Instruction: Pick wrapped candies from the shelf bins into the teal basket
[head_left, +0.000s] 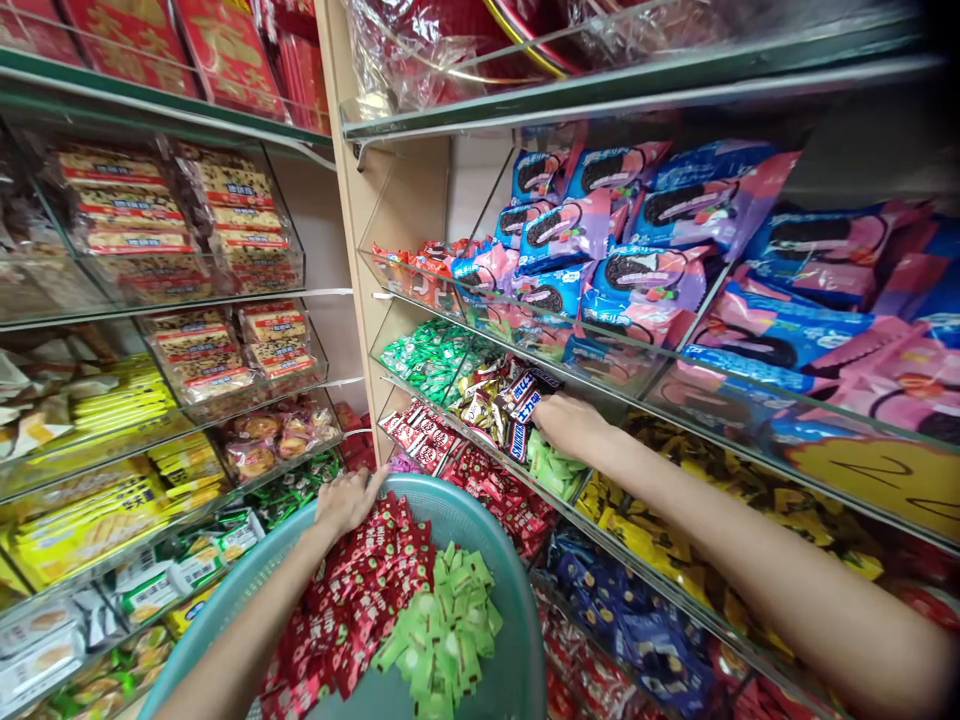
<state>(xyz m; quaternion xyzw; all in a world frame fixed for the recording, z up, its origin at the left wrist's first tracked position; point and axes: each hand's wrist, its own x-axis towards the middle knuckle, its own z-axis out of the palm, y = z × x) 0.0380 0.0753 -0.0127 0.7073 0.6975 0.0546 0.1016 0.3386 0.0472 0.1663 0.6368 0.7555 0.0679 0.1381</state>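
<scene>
A large teal plastic basin (pixel 517 560) with perforated sides is in front of me. It holds a heap of small red candy packets (pixel 352 590) and a pile of light green packets (pixel 442 630). My left hand (pixel 349 500) is closed over the basin's far rim. My right hand (pixel 566 425) reaches into a clear shelf compartment, its fingers closed at some Snickers bars (pixel 519 440); the fingertips are partly hidden. Just below that hand, more light green packets (pixel 551 465) lie in the compartment. Gold-wrapped candies (pixel 480 405) sit left of the bars.
Clear-fronted shelves rise on both sides. Blue and pink Oreo packs (pixel 562 235) fill the shelf above my right arm, with a yellow price card (pixel 885 465). Green-wrapped candies (pixel 427 360), yellow packets (pixel 637 520) and dark blue packets (pixel 622 610) surround it. Nut-bar packs (pixel 127 210) stand left.
</scene>
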